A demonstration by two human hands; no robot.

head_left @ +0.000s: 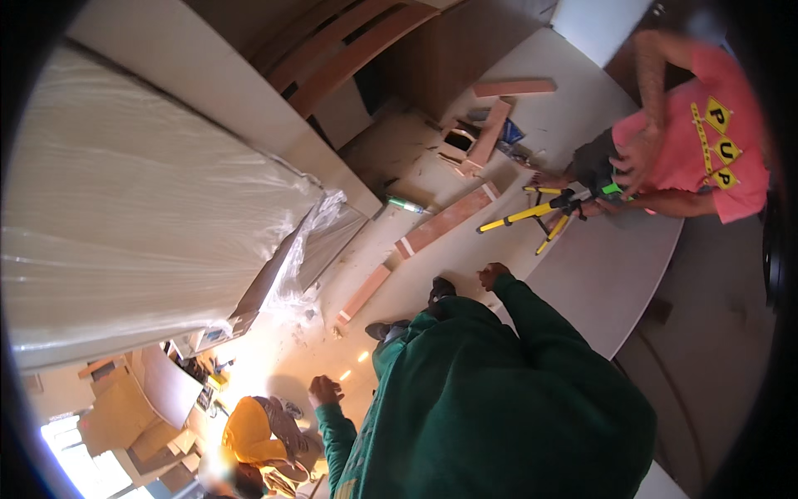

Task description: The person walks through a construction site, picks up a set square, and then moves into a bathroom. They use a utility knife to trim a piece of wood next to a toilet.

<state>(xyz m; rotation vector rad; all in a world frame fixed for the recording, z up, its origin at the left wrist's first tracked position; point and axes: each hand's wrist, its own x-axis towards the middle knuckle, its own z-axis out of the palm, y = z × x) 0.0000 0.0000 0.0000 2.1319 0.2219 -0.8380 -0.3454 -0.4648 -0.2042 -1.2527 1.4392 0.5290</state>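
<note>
My left hand (325,391) hangs out to the left of my green sleeve, its fingers loosely bent and a little apart, with nothing seen in it. Below it and to the left a person in a yellow top (252,432) bends low. My right hand (493,275) is held out in front of my body, fingers curled in; no object shows in it. Long reddish-brown wooden boards (447,221) lie on the floor ahead, apart from both hands. Beyond my right hand stands a yellow and black tripod (532,216), touched by a person in a pink shirt (719,137).
Plastic sheeting (150,208) covers a large pale surface on the left. A curved light tabletop (603,283) lies at right. Wood pieces (486,137) and scraps litter the floor ahead, near a green-white tube (406,205). Cardboard (125,412) is heaped at lower left.
</note>
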